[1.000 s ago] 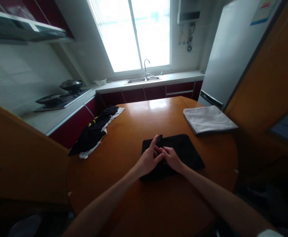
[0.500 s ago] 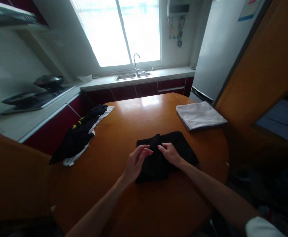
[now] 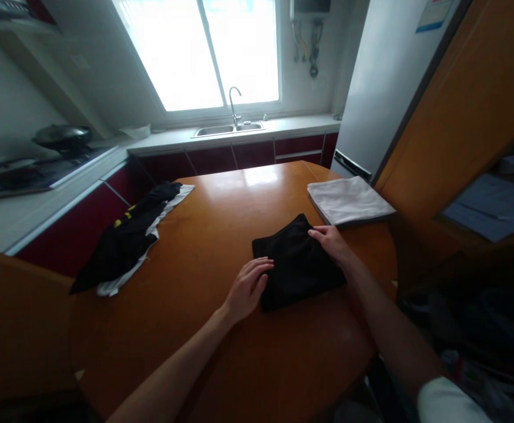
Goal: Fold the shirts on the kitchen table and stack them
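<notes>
1. The folded black cloth (image 3: 298, 263) is seen lying flat on the round wooden counter (image 3: 221, 223), just right of the frame's centre.
2. The left hand (image 3: 247, 288) is laid flat, fingers together, with the fingertips touching the cloth's left edge; nothing is pinched.
3. The right hand (image 3: 331, 242) is pressed open on the cloth's upper right corner, and nothing is gripped there either.
4. A slip is judged possible: the counter looks glossy, so the fold could slide or spring open if pressure is given unevenly by one hand.
5. The folded white cloth (image 3: 348, 201) lies just beyond the right hand, near the counter's rim at right; a careless push could nudge it off.
6. The crumpled black and white garment (image 3: 130, 238) hangs over the counter's left rim and could be dragged down by its own weight.
7. Of containers, only the sink (image 3: 228, 130) under the window is noted; its contents cannot be made out.
</notes>
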